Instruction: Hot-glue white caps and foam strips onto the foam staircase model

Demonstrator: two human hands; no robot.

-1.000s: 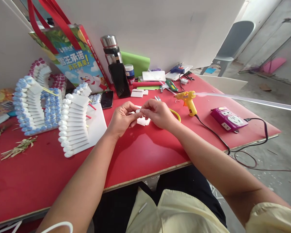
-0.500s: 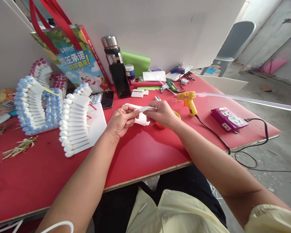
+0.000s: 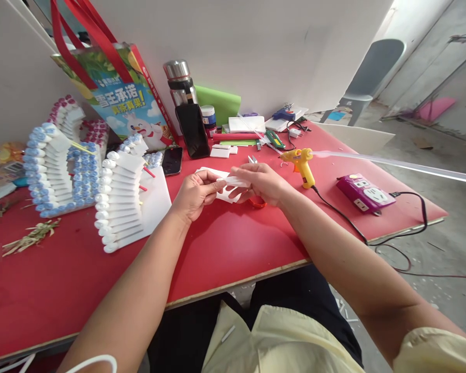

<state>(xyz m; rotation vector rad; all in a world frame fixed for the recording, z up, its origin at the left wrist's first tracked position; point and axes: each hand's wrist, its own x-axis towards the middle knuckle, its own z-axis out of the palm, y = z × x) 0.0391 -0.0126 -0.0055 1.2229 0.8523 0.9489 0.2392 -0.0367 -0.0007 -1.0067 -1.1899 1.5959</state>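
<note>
Between my two hands is a small folded strip of white paper [image 3: 235, 181], held above the table. My left hand [image 3: 194, 197] pinches its left end between thumb and fingertips. At the other end, my right hand [image 3: 266, 182] has the strip against its fingers, which are partly stretched out beneath it. Several white paper pieces [image 3: 209, 172] lie under the hands, partly covered. Scissors [image 3: 258, 202] with orange-red handles rest beneath my right hand, their blade tips showing beyond it.
White folded-paper structures [image 3: 122, 202] with rolled tips stand left. A yellow glue gun [image 3: 303, 167] with a long clear stick and a purple power strip [image 3: 367, 194] are right. Behind are a phone [image 3: 192, 130], a steel flask [image 3: 177, 77] and a colourful bag [image 3: 128, 103].
My right hand's fingers have loosened from a tight pinch and spread along the paper strip. My left hand keeps its pinch.
</note>
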